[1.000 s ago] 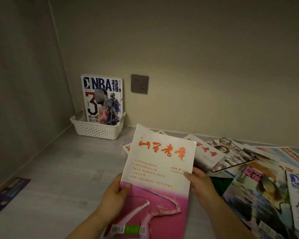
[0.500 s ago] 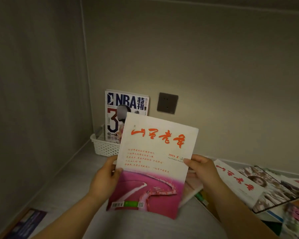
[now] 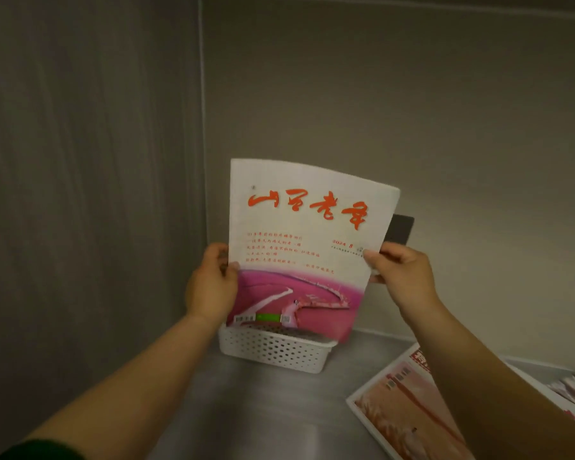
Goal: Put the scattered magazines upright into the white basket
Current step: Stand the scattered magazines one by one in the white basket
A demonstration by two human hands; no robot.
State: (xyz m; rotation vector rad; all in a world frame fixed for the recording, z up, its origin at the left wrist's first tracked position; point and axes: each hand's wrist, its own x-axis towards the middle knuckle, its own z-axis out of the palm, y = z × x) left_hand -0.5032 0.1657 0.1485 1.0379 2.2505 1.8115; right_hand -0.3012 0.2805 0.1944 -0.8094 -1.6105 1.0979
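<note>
I hold a white and pink magazine [image 3: 302,247] with red calligraphy upright, right over the white perforated basket [image 3: 273,351] in the corner. Its bottom edge is level with the basket's rim. My left hand [image 3: 211,287] grips the left edge, thumb on the cover. My right hand [image 3: 402,277] pinches the right edge. The magazine hides whatever stands inside the basket. More magazines [image 3: 409,403] lie flat on the grey surface at the lower right, partly under my right forearm.
Walls close in on the left and behind the basket. A dark wall socket [image 3: 400,229] peeks out behind the held magazine's right edge. Grey shelf surface [image 3: 263,410] lies in front of the basket.
Both hands carried the magazine up and forward until it came over the basket. It now hides the NBA magazine standing there. The view moved closer to the corner.
</note>
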